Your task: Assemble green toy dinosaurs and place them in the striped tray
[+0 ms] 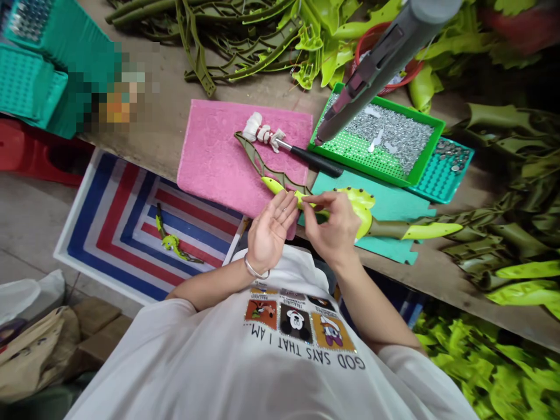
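Observation:
My right hand (332, 224) pinches a yellow-green plastic leaf (301, 201) between thumb and fingers. My left hand (270, 230) faces palm up, its fingertips against the same leaf. An olive plastic leaf frame (266, 166) runs from there across a pink towel (219, 157). Beyond my right hand, a yellow-tipped plastic leaf (411, 230) lies on a teal mat (376, 248). A tool with a black handle (315, 161) and white-wrapped end rests on the towel. A grey hanging tool (371, 73) points down at a green tray of small silver pieces (380, 137).
A wooden bench (161, 134) holds heaps of olive and yellow-green plastic leaves at the back and right. A red basket (385, 52) sits behind the tray. A striped box (131, 221) with a small leaf piece stands below the bench's near edge, left of me.

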`<state>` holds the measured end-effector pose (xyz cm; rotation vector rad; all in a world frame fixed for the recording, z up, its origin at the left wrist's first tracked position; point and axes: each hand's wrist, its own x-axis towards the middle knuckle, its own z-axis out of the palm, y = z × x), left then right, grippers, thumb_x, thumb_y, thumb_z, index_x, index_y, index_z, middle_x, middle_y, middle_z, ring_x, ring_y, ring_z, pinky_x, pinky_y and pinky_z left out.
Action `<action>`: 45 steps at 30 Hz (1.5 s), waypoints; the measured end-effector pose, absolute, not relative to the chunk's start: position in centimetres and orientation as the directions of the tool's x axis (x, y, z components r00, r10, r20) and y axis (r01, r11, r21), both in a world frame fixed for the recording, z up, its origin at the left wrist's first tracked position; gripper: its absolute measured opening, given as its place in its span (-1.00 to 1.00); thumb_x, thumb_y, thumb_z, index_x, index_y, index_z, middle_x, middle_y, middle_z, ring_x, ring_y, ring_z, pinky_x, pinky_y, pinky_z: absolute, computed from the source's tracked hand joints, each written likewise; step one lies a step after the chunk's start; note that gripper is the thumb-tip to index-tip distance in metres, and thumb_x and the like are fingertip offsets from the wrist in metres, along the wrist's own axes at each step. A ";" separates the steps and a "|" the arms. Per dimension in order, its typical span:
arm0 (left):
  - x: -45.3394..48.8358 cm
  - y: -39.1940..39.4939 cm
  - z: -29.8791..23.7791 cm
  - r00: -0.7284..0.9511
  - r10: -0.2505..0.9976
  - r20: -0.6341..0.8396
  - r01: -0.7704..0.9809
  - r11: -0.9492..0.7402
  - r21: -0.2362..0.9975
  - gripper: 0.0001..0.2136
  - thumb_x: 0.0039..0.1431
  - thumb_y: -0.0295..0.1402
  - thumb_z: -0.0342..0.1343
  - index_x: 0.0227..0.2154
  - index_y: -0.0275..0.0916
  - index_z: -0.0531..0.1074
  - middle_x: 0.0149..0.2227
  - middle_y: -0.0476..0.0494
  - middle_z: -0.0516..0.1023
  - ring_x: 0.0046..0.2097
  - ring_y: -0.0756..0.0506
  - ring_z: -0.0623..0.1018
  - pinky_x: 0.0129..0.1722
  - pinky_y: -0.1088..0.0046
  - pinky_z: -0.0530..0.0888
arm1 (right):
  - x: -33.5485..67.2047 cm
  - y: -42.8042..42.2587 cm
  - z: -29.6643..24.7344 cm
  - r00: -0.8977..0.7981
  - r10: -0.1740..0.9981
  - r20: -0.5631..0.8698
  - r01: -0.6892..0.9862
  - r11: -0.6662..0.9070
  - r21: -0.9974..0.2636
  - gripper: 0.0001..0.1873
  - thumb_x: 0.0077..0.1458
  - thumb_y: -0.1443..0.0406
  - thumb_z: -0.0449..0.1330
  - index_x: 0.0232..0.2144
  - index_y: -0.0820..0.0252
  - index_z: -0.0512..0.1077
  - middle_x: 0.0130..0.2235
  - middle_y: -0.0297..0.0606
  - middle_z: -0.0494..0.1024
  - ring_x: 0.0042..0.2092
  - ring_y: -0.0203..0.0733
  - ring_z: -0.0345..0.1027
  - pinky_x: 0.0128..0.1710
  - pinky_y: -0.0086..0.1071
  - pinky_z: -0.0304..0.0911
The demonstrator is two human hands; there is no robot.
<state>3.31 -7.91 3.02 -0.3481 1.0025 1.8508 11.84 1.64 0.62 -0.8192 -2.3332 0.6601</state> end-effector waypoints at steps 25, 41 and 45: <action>-1.1 -6.4 -0.1 -0.603 0.446 -0.662 -0.797 -0.302 0.523 -0.79 0.33 -0.41 0.02 -0.04 -0.27 0.47 0.03 -0.20 0.58 0.21 -0.10 0.49 0.21 0.34 0.38 | 4.0 2.5 -1.3 -0.776 0.580 0.249 0.348 0.723 -0.598 -0.89 0.15 0.38 0.07 -0.24 0.13 0.26 -0.31 -0.19 0.49 -0.23 -0.05 0.39 -0.17 -0.13 0.30; 2.6 -3.5 -1.9 -0.629 0.557 -0.542 -0.734 -0.195 0.650 -0.46 -0.17 -0.62 0.37 -0.16 -0.13 0.26 -0.35 0.17 0.42 -0.33 0.08 0.50 -0.13 0.50 0.46 | 5.0 13.9 2.8 -0.652 0.684 0.327 -0.045 0.395 -0.918 -0.46 -0.01 0.27 0.40 -0.03 -0.01 0.26 -0.10 -0.26 0.53 0.02 -0.17 0.47 -0.12 -0.27 0.40; 3.3 -3.1 -2.9 -0.690 0.506 -0.518 -0.673 -0.183 0.717 -0.30 -0.24 -0.60 0.44 -0.05 -0.12 0.21 -0.25 0.11 0.46 -0.24 0.03 0.54 -0.09 0.46 0.47 | 3.6 14.3 3.5 -0.644 0.713 0.276 0.050 0.399 -0.916 -0.60 0.04 0.27 0.39 -0.12 0.04 0.31 -0.16 -0.26 0.56 -0.09 -0.24 0.50 -0.17 -0.34 0.42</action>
